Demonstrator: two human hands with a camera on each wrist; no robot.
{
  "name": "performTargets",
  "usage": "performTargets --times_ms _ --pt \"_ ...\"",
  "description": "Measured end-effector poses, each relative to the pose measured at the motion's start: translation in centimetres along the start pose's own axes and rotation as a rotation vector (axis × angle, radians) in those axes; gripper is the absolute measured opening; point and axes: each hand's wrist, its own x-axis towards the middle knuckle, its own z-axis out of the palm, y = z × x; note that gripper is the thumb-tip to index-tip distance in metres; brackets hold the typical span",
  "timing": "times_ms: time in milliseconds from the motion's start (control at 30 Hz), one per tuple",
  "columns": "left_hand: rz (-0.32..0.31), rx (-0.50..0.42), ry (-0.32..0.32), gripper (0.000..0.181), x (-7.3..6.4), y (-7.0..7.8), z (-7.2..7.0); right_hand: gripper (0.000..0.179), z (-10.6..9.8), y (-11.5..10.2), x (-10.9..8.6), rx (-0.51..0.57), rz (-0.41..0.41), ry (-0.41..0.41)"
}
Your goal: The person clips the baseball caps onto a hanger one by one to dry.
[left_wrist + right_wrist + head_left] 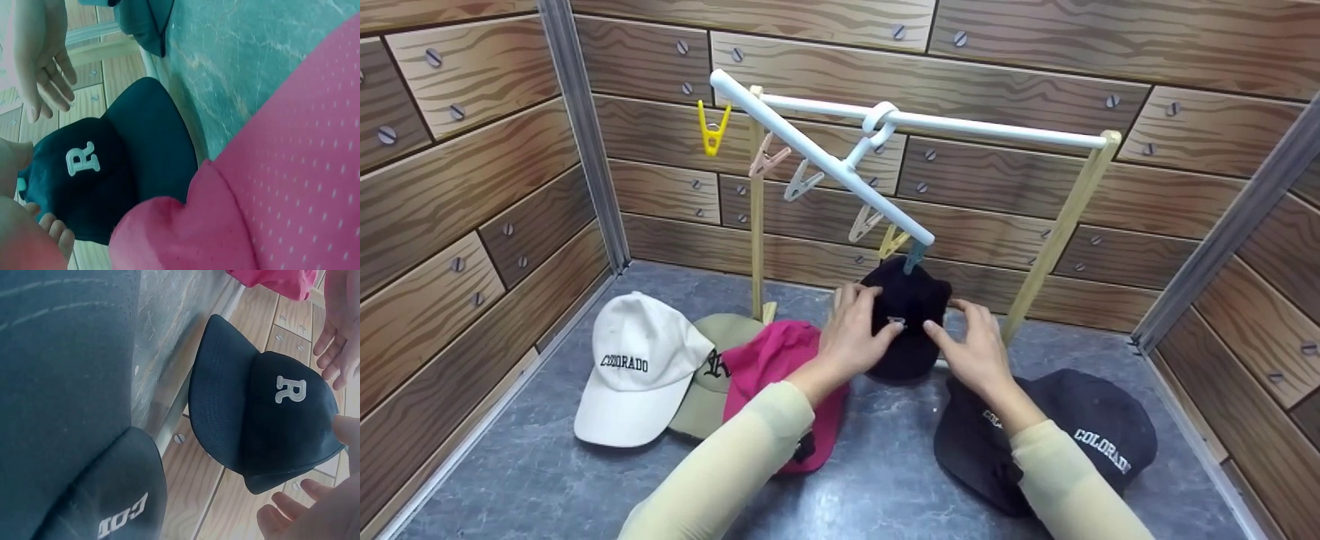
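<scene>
A black cap (904, 349) with a white R on its front hangs from a teal clip (914, 257) at the near end of a white clip hanger (825, 161). Its brim points down. My left hand (851, 334) is at the cap's left side, thumb in front of the crown, fingers loosely bent. To the right, my right hand (979, 349) is spread beside the cap, thumb close to the front. Neither hand visibly grips it; whether the fingertips touch it is hard to tell. In the right wrist view the R (291, 389) faces the camera.
The hanger hooks over a white rail (997, 130) on wooden posts. Other clips, including a yellow clip (712, 129), hang along it. At left lie a white cap (641, 337), an olive cap (701, 405) and a pink cap (780, 352). Dark Colorado caps (1091, 409) lie at right.
</scene>
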Motion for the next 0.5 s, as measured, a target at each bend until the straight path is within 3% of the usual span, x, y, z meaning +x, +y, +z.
performTargets --times_ms 200,500 --pt "0.019 -0.003 -0.042 0.064 -0.4 0.6 0.6 0.071 -0.7 0.3 -0.8 -0.053 -0.056 0.036" --pt "0.089 0.002 -0.100 0.063 -1.1 1.3 1.4 0.072 -2.1 0.8 -2.1 -0.099 -0.046 0.018"
